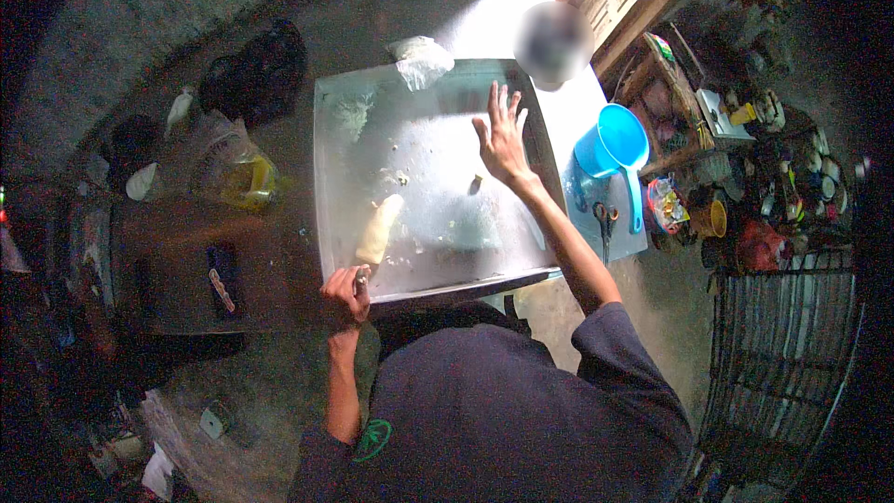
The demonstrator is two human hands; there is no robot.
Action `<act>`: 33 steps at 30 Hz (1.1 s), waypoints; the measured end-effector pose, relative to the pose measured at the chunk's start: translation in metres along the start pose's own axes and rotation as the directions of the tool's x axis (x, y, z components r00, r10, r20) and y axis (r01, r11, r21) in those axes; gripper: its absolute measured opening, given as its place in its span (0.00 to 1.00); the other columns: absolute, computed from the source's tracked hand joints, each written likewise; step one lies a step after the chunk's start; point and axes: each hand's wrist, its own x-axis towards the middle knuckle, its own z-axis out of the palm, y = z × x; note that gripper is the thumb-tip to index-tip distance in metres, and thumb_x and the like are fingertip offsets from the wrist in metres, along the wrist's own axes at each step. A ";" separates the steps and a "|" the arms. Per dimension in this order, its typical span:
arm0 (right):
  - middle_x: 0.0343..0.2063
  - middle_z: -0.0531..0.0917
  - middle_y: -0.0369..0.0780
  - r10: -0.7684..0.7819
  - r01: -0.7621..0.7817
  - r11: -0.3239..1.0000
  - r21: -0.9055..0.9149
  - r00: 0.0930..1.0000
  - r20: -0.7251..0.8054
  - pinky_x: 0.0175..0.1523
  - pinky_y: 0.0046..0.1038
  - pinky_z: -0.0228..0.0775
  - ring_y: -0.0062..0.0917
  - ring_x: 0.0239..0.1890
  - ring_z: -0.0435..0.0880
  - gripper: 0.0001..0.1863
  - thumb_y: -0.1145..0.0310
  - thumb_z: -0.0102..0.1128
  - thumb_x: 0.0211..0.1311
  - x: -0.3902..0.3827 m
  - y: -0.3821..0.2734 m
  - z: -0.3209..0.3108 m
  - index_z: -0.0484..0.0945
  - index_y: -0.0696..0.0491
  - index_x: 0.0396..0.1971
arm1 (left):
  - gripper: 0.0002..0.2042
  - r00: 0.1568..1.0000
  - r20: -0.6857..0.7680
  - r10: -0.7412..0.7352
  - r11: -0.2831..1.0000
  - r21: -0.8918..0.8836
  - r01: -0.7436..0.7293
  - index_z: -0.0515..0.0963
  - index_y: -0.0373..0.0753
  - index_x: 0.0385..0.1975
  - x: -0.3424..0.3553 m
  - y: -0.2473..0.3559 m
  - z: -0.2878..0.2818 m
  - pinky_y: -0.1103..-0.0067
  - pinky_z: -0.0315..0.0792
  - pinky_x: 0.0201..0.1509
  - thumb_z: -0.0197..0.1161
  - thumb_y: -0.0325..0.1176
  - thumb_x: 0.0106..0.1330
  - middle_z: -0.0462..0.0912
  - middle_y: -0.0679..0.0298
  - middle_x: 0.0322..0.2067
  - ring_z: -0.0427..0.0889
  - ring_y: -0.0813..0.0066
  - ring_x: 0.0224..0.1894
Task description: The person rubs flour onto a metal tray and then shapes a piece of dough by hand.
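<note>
The left hand [348, 291] is closed on the near rim of the metal tray [328, 186] at 7 o'clock, apparently to steady it; a pale dough piece [379, 228] lies just beyond, at 12 o'clock from the hand. The right hand [503, 138] is fully open, holding nothing, fingers spread, palm down on the floured tray surface at 2 o'clock, arm extended. A blue scoop [615, 144] sits on the tabletop [577, 93] at 3 o'clock.

Pale elongated dough piece [379, 228] lying lengthwise on floured metal tray [328, 177], near front-left edge.

Dim overall; hard light enters from the top, glaring white off the metal tray [335, 224]. Corners fall black, edges bend, and shadowed clutter stays murky.
</note>
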 end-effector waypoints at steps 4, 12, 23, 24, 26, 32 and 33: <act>0.74 0.43 0.58 -0.064 0.066 0.983 -0.169 0.998 0.014 0.74 0.61 0.23 0.55 0.77 0.31 0.41 0.43 0.41 0.74 -0.003 0.003 0.014 0.41 0.48 0.77 | 0.11 0.997 0.066 -0.032 0.998 -0.050 0.036 0.80 0.36 0.38 0.000 -0.002 -0.005 0.65 0.76 0.39 0.55 0.34 0.64 0.83 0.55 0.31 0.81 0.52 0.33; 0.75 0.36 0.55 -0.153 0.215 0.963 -0.166 0.934 0.322 0.73 0.62 0.14 0.52 0.77 0.24 0.46 0.36 0.43 0.68 -0.050 -0.037 0.065 0.42 0.46 0.77 | 0.13 0.999 -0.004 -0.046 0.999 -0.011 0.046 0.81 0.34 0.34 0.001 0.001 0.002 0.62 0.73 0.36 0.52 0.36 0.69 0.81 0.51 0.27 0.79 0.49 0.30; 0.52 0.78 0.49 -0.017 0.049 0.986 -0.160 0.980 0.196 0.59 0.42 0.71 0.45 0.54 0.78 0.24 0.60 0.58 0.69 -0.044 -0.006 -0.074 0.72 0.50 0.63 | 0.19 0.998 -0.027 -0.064 0.997 -0.051 0.063 0.80 0.34 0.35 -0.001 0.000 0.006 0.61 0.72 0.35 0.52 0.46 0.70 0.80 0.50 0.29 0.80 0.49 0.31; 0.48 0.80 0.48 -0.005 0.038 0.990 -0.134 0.971 0.240 0.57 0.42 0.72 0.43 0.52 0.79 0.22 0.59 0.59 0.68 -0.052 -0.005 -0.070 0.75 0.50 0.59 | 0.19 0.999 -0.017 -0.041 0.997 -0.066 0.040 0.80 0.34 0.34 0.001 -0.001 0.002 0.61 0.72 0.35 0.52 0.46 0.70 0.80 0.50 0.29 0.79 0.49 0.31; 0.42 0.82 0.46 0.023 0.011 0.993 -0.114 0.957 0.291 0.51 0.41 0.76 0.41 0.47 0.82 0.20 0.56 0.63 0.65 -0.075 -0.016 -0.059 0.80 0.50 0.52 | 0.18 1.000 0.001 -0.031 0.996 -0.080 0.031 0.80 0.34 0.34 0.001 -0.001 0.002 0.61 0.72 0.34 0.53 0.45 0.70 0.80 0.50 0.29 0.79 0.49 0.31; 0.39 0.81 0.46 0.057 -0.066 0.998 0.010 0.930 0.363 0.48 0.40 0.76 0.42 0.42 0.83 0.14 0.60 0.61 0.65 -0.092 -0.040 -0.023 0.82 0.51 0.45 | 0.13 0.992 -0.012 -0.128 0.991 -0.028 0.128 0.81 0.35 0.32 0.004 0.010 -0.003 0.62 0.72 0.34 0.56 0.39 0.69 0.80 0.51 0.26 0.79 0.49 0.29; 0.38 0.81 0.46 0.034 -0.038 0.999 0.005 0.926 0.377 0.47 0.40 0.76 0.42 0.41 0.82 0.12 0.62 0.61 0.65 -0.091 -0.041 -0.020 0.82 0.51 0.43 | 0.13 0.993 -0.045 -0.110 0.994 -0.031 0.108 0.80 0.35 0.31 0.002 0.007 0.001 0.62 0.72 0.33 0.56 0.39 0.69 0.80 0.51 0.26 0.79 0.50 0.29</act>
